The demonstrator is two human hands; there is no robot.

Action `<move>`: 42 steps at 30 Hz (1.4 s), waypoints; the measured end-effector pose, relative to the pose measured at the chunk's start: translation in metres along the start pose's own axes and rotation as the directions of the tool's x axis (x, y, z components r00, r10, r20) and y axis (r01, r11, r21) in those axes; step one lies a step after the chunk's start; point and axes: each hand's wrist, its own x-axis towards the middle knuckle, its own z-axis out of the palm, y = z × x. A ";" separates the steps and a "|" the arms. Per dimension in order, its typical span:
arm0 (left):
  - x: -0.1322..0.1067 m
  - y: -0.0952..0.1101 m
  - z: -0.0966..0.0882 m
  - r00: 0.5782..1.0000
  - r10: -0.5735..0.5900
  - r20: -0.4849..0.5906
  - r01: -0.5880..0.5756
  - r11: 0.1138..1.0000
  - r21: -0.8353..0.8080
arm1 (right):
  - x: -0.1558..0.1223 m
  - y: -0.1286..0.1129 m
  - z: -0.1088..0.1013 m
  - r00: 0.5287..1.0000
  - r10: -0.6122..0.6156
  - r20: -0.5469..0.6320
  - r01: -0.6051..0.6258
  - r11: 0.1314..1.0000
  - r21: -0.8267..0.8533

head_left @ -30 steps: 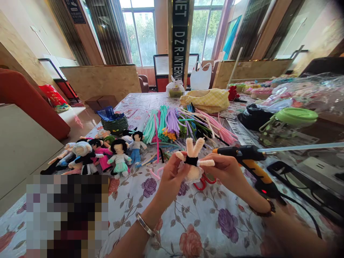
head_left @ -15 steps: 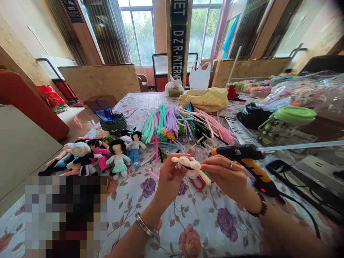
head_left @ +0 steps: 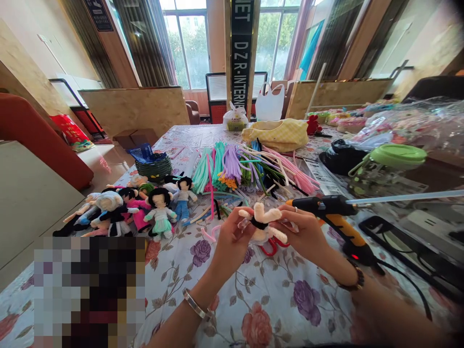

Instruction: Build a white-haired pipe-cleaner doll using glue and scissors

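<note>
Between my two hands is a small cream pipe-cleaner doll (head_left: 267, 217) with a black band round its middle and stubby limbs sticking out. My left hand (head_left: 234, 234) pinches its left side between thumb and fingers. On the other side my right hand (head_left: 302, 232), a ring on one finger, has its fingers closed on the doll. Under the doll, red-handled scissors (head_left: 268, 249) lie on the tablecloth, partly hidden. Just beyond my right hand a black and orange glue gun (head_left: 340, 217) rests with a long glue stick in it and a red light on.
Finished dolls (head_left: 134, 208) lie in a heap at the left, near a stack of dark green dishes (head_left: 154, 169). Bundles of coloured pipe cleaners (head_left: 232, 166) spread across the middle. A green-lidded jar (head_left: 398, 154) stands at right. The glue gun's cord (head_left: 409, 285) runs along the right side.
The doll has been turned, so its limbs and black band now show more plainly. My right hand has shifted slightly left, with its fingers drawn in closer.
</note>
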 end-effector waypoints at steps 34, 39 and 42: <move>0.004 -0.003 0.004 0.991 -0.132 -0.021 0.131 0.990 -0.053 | -0.004 0.005 0.000 0.913 0.379 0.152 -0.398 0.909 0.121; 0.004 -0.003 0.006 0.988 -0.127 -0.089 0.120 0.989 -0.083 | -0.003 -0.002 0.001 0.928 0.338 0.156 -0.352 0.933 0.078; 0.003 -0.001 0.006 0.984 -0.114 -0.136 0.104 0.991 -0.083 | -0.002 -0.006 0.002 0.900 0.370 0.229 -0.404 0.906 0.128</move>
